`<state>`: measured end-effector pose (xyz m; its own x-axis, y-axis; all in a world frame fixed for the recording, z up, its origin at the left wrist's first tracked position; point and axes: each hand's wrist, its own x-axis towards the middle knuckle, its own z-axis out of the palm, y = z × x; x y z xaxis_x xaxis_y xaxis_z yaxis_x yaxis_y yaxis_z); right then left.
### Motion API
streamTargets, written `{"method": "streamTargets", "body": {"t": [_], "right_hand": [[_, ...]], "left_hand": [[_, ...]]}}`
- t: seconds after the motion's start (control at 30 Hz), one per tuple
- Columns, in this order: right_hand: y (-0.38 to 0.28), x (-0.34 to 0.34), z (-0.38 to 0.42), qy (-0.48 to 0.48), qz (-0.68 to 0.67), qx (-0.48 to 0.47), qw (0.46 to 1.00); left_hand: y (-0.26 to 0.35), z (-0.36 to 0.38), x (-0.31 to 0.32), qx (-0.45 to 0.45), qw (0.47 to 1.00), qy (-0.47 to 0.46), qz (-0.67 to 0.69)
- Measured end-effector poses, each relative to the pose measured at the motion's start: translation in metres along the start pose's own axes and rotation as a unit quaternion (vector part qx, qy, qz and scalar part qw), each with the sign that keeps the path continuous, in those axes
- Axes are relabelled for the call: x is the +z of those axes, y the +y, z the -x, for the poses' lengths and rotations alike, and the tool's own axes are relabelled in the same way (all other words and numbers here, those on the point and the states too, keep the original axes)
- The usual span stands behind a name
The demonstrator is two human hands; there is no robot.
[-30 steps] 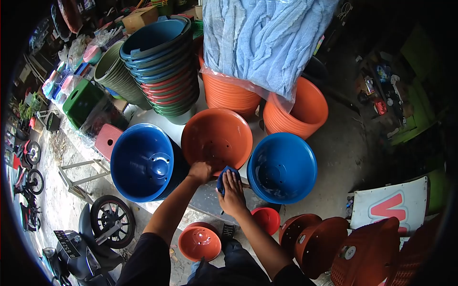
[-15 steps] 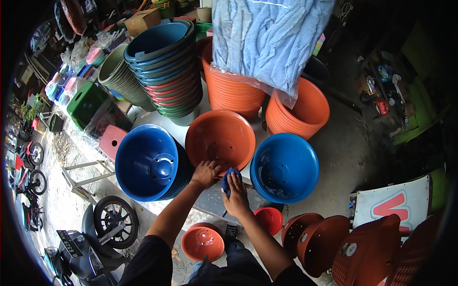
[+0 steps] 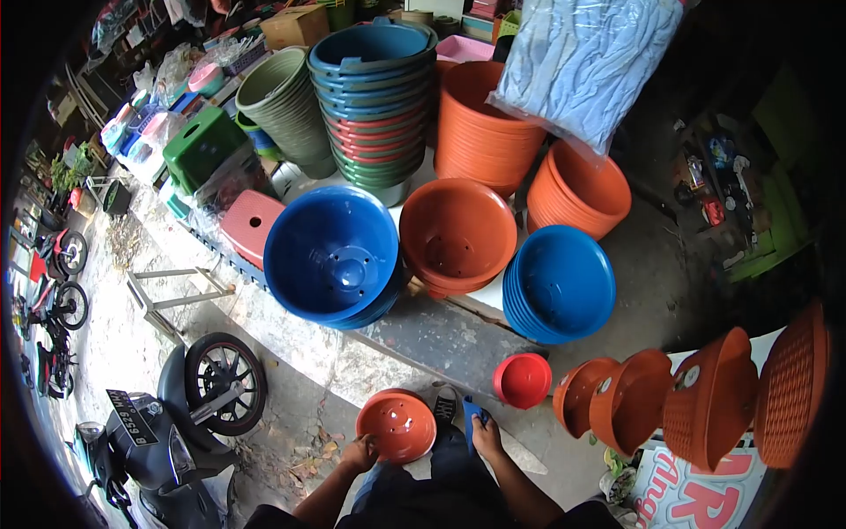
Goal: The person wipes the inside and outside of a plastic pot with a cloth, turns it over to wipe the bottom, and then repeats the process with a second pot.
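Low in the view, an orange plastic plant pot with drainage holes sits near my feet, its open top facing up. My left hand is at its left rim, fingers closed over the edge. On the other side of my lap, my right hand grips a folded blue cloth. Farther forward stand a dark blue pot stack, an orange-brown pot stack and a lighter blue pot stack.
A small red pot is right of my feet. Brown hanging pots line the right side. A motorbike stands at left, near a metal frame. Behind are tall bucket stacks and a bag of light-blue cloths.
Both hands have drawn back from the orange-brown stack toward my lap. My left hand now holds the lower orange pot's rim; my right still holds the blue cloth. The view has shifted.
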<state>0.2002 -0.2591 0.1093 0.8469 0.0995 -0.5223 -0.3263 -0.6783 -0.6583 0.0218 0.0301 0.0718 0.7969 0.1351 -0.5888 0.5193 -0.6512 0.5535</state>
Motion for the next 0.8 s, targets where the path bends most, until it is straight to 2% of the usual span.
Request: {"method": "streamTargets", "body": {"t": [0.03, 0.07, 0.13, 0.2, 0.23, 0.3, 0.37, 0.47, 0.53, 0.57, 0.67, 0.73, 0.8], "right_hand": [[0.002, 0.008, 0.013, 0.015, 0.014, -0.012, 1.0], [0.006, 0.017, 0.024, 0.012, 0.019, -0.003, 1.0], [0.021, 0.038, 0.039, 0.002, -0.012, -0.045, 0.999], [0.034, 0.061, 0.048, -0.032, -0.013, -0.011, 0.999], [0.028, 0.069, 0.053, -0.064, -0.009, 0.016, 0.998], [0.048, 0.098, 0.05, -0.057, 0.004, 0.011, 0.998], [0.082, 0.135, 0.042, -0.04, 0.022, 0.019, 0.999], [0.115, 0.176, 0.033, -0.072, 0.035, 0.054, 0.995], [0.137, 0.201, 0.023, -0.107, 0.138, 0.054, 0.983], [0.142, 0.211, 0.021, -0.115, 0.142, 0.065, 0.981], [0.159, 0.228, 0.002, -0.106, 0.131, 0.086, 0.982], [0.19, 0.242, -0.016, -0.041, 0.238, 0.057, 0.969], [0.202, 0.246, -0.038, -0.033, 0.191, 0.09, 0.977]], "left_hand": [[-0.032, 0.016, 0.015, -0.048, 0.998, -0.029, 0.032], [-0.064, 0.029, 0.032, -0.06, 0.997, -0.034, 0.024], [-0.104, 0.053, 0.047, -0.097, 0.993, -0.036, 0.049], [-0.127, 0.068, 0.051, -0.149, 0.985, -0.017, 0.081], [-0.146, 0.071, 0.057, -0.135, 0.987, 0.011, 0.092], [-0.177, 0.076, 0.074, -0.132, 0.984, 0.041, 0.114], [-0.187, 0.071, 0.077, -0.162, 0.976, 0.049, 0.139], [-0.204, 0.059, 0.084, -0.178, 0.97, 0.052, 0.154], [-0.213, 0.044, 0.094, -0.202, 0.964, 0.04, 0.167], [-0.218, 0.035, 0.099, -0.206, 0.963, 0.029, 0.169], [-0.225, 0.006, 0.116, -0.201, 0.961, 0.016, 0.19], [-0.23, -0.014, 0.132, -0.205, 0.959, 0.012, 0.196], [-0.234, -0.034, 0.15, -0.211, 0.956, 0.01, 0.203]]}}
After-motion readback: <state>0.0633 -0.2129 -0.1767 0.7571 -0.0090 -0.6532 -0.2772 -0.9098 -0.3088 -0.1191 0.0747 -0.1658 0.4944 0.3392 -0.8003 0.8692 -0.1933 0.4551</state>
